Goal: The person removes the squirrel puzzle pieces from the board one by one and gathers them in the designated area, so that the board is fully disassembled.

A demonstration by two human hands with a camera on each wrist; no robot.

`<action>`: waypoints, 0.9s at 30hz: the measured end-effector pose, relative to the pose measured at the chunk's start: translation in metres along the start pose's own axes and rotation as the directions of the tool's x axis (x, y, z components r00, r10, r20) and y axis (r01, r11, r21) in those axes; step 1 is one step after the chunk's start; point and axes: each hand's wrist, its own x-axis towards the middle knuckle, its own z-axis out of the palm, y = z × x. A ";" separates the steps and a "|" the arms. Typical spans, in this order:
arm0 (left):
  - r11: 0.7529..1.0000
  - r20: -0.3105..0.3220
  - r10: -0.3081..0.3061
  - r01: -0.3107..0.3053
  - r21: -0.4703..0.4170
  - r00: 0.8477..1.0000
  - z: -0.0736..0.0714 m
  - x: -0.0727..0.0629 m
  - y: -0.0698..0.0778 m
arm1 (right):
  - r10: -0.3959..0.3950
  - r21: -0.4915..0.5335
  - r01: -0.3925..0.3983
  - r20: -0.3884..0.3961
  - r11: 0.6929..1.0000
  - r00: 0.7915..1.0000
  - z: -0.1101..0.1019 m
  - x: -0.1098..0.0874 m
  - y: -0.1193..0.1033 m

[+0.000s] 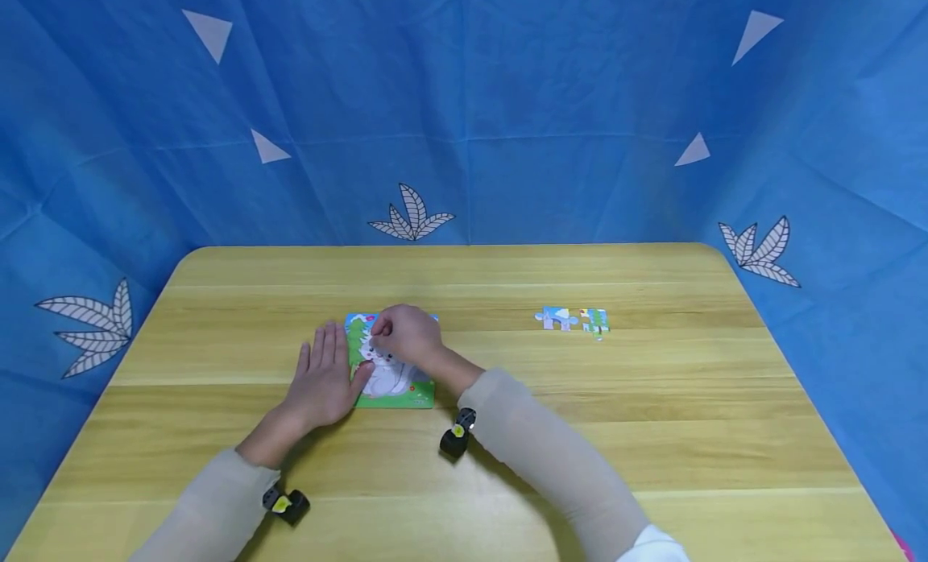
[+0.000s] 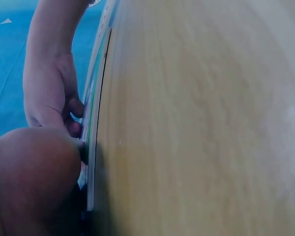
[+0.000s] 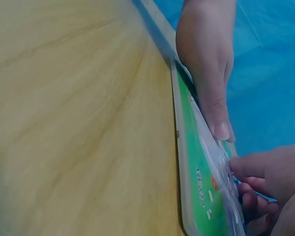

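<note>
A jigsaw puzzle [image 1: 397,401] with a white cat on a green and blue ground lies flat on the table, left of the middle. Along its left side the left hand [image 1: 323,385] rests with straight fingers on the wood, its thumb laid over the picture. From the right, the right hand [image 1: 412,336] reaches over the cat's head, thumb and fingers bent together to pinch a puzzle piece that they mostly hide. In the right wrist view, the right thumb [image 3: 248,165] meets the puzzle's surface near the left thumb [image 3: 220,129].
Two loose puzzle pieces, a pale blue one [image 1: 557,318] and a greener one [image 1: 595,320], lie farther right on the wooden table [image 1: 652,433]. A blue curtain [image 1: 507,103] with white triangles and leaf prints hangs behind and at both sides.
</note>
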 end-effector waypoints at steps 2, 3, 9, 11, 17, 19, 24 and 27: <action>1.000 0.007 -0.001 0.001 0.005 1.000 0.002 0.002 -0.002 | 0.008 -0.014 -0.008 -0.004 1.000 1.000 0.000 0.001 0.000; 1.000 0.010 -0.001 0.001 0.008 1.000 0.003 0.003 -0.003 | 0.011 -0.016 -0.011 -0.004 1.000 1.000 0.000 0.001 -0.001; 1.000 0.013 0.003 -0.003 0.016 1.000 0.012 0.010 -0.013 | 0.016 -0.012 -0.016 0.000 1.000 1.000 0.000 0.001 -0.001; 1.000 0.010 0.004 -0.004 0.019 1.000 0.012 0.010 -0.013 | 0.012 -0.014 -0.012 0.000 1.000 1.000 0.000 0.001 0.000; 1.000 0.002 0.000 0.000 0.003 1.000 0.005 0.005 -0.005 | -0.002 -0.012 0.002 0.008 1.000 1.000 0.000 0.001 0.001; 1.000 -0.003 0.000 0.000 -0.010 1.000 0.003 0.004 -0.003 | -0.005 -0.012 0.005 0.011 1.000 1.000 0.000 0.000 0.000; 1.000 0.009 -0.005 0.005 -0.010 1.000 0.003 0.004 -0.003 | -0.009 -0.021 0.010 0.011 1.000 1.000 0.000 0.000 0.001; 1.000 0.018 -0.006 0.006 0.007 1.000 0.007 0.006 -0.008 | -0.008 -0.021 0.008 0.013 1.000 1.000 0.000 0.000 0.000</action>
